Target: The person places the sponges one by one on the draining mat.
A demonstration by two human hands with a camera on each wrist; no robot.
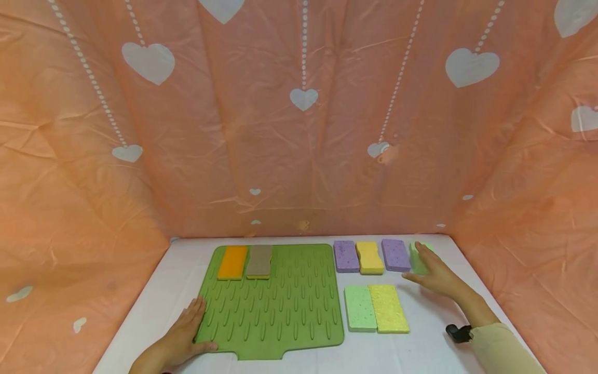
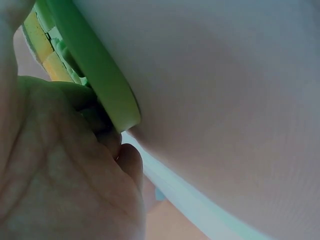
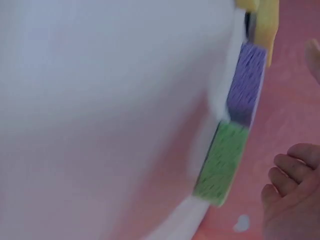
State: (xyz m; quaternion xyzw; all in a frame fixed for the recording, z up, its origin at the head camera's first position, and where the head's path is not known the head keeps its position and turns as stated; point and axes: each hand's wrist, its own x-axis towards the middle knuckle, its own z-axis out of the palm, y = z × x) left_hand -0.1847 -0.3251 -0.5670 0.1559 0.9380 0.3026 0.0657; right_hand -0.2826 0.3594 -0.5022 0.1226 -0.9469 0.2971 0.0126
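Observation:
My left hand (image 1: 179,332) rests at the lower left corner of a green ridged mat (image 1: 289,311), fingers along its left edge and thumb on its front edge. The left wrist view shows the palm and fingers against the mat's thick rim (image 2: 107,90). At the table's far right, my right hand (image 1: 439,278) hovers with fingers spread over a light green sponge (image 1: 417,265), partly hiding it. In the right wrist view that green sponge (image 3: 222,162) stands beside a purple sponge (image 3: 246,82), and the hand (image 3: 297,192) appears apart from both, holding nothing.
An orange sponge (image 1: 232,262) and a grey-topped one (image 1: 259,259) lie at the mat's back left. Right of the mat are purple (image 1: 345,256), yellow (image 1: 370,258) and purple (image 1: 395,255) sponges; nearer lie green (image 1: 360,309) and yellow (image 1: 389,309) ones. Orange cloth (image 1: 303,156) surrounds the table.

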